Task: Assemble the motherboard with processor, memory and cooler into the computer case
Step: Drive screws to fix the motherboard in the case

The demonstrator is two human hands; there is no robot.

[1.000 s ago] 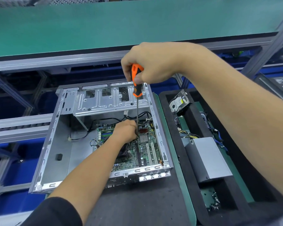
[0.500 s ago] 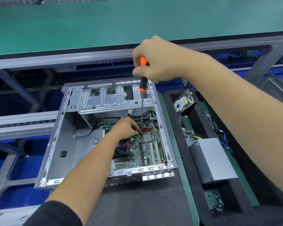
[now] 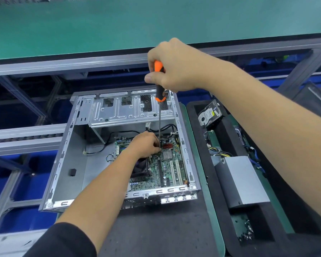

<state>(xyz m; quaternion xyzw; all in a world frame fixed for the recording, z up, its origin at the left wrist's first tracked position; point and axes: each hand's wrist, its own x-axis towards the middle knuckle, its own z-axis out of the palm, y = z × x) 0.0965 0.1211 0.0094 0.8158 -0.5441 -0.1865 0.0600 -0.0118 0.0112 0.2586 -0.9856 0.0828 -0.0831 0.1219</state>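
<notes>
- You're gripping the orange-and-black screwdriver w/ your right hand, fingers curled round the handle, shaft running nearly straight down into the case.
- Your left hand is sitting on the motherboard, fingertips pinched at the shaft's tip beside the small silver heatsink; can't tell if there's a screw under them, it's too small and hidden.
- Vs. 1 s ago: your right hand's now lower on the handle, the orange cap showing above the thumb; the left-hand fingers have shifted from lying flat over the board to pinching at the tip. The tip's staying at about the same spot near the heatsink.
- What that means, I'd judge: you're seating or starting a mounting screw, not yet driving it hard.
- The board's already lying flat in the case's right half, the black cooler fan mounted on it just by your left wrist, white slots showing toward the near edge.
- Off to the right, the foam tray is holding a hard drive, a grey PSU and a pocket of loose screws.
- Looks like more board screws are still to go; keep the shaft upright so the tip isn't slipping onto nearby parts.
</notes>
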